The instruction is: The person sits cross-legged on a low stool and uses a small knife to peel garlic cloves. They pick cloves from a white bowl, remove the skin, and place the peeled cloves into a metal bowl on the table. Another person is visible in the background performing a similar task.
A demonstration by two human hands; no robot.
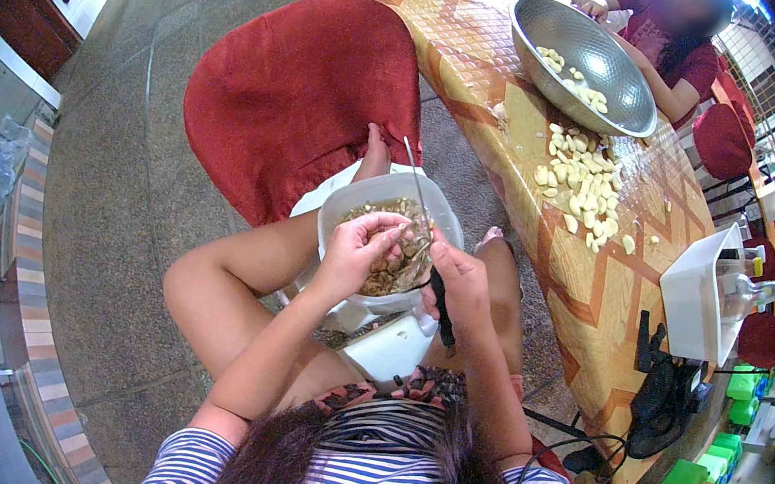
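A translucent plastic tub [339, 217] holding water and brownish garlic cloves or skins rests between my legs. Over it, my left hand [368, 247] pinches something small, too hidden to name, between thumb and fingers. My right hand [460, 277] grips a knife [417, 172] by its black handle, the thin blade pointing up and away across the tub. On the table to the right lies a spread of peeled garlic cloves [586, 184]. Behind them a large hammered metal bowl [610, 58], tilted, has more peeled cloves inside.
The table [469, 69] has a patterned plastic cover. On it stand a white plastic container [691, 304] with bottles and a black strap-like item [663, 407] with a cable. A red-covered chair [304, 91] is in front of me. Another person [676, 60] sits across the table.
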